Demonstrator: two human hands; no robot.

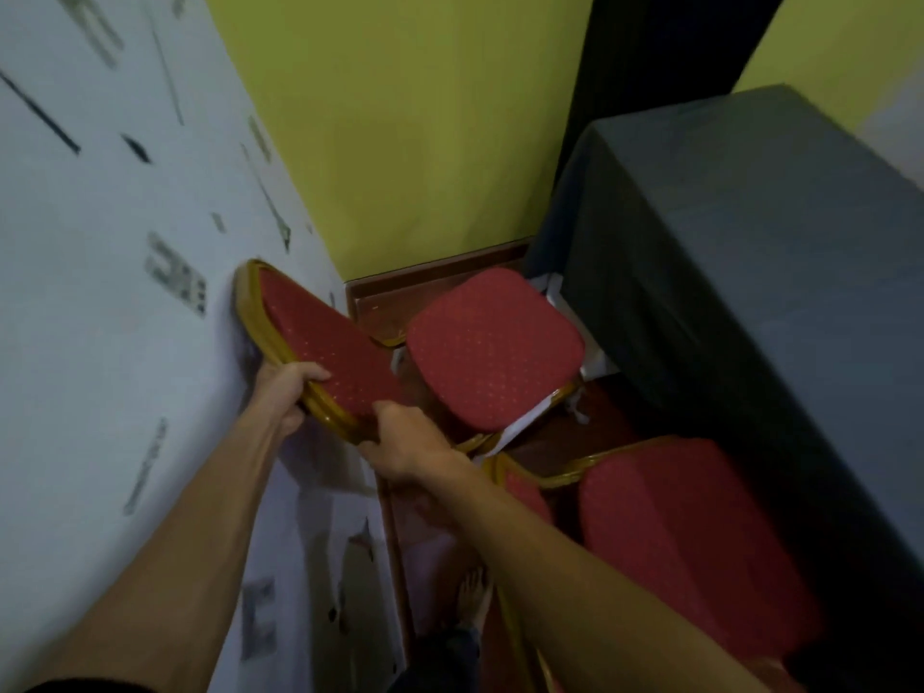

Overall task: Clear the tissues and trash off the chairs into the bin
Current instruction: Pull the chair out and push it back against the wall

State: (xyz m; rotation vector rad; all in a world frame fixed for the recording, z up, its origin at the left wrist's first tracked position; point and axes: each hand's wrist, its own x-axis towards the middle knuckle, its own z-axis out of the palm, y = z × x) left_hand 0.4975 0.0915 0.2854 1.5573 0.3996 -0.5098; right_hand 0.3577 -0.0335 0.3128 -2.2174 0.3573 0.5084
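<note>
Both hands hold the backrest frame of the far chair (pixel 325 342): the left hand (pixel 287 392) has its grip closed over the gilt top rail against the wall (pixel 100 292), the right hand (pixel 405 442) is clamped on the same rail nearer the seat side. White crumpled paper, judged to be tissue (pixel 525 422), lies wedged along the front edge of that chair's seat (pixel 492 342), with more scraps just beside the draped worktop (pixel 725 242). No bin is in view. A second chair (pixel 690 542) stands nearer. Assessment: the chair is rigid and moderately heavy, and the rail is the sound hold. The tissue is light, soft and tears easily; pinch it at its bulk, not a loose corner.
</note>
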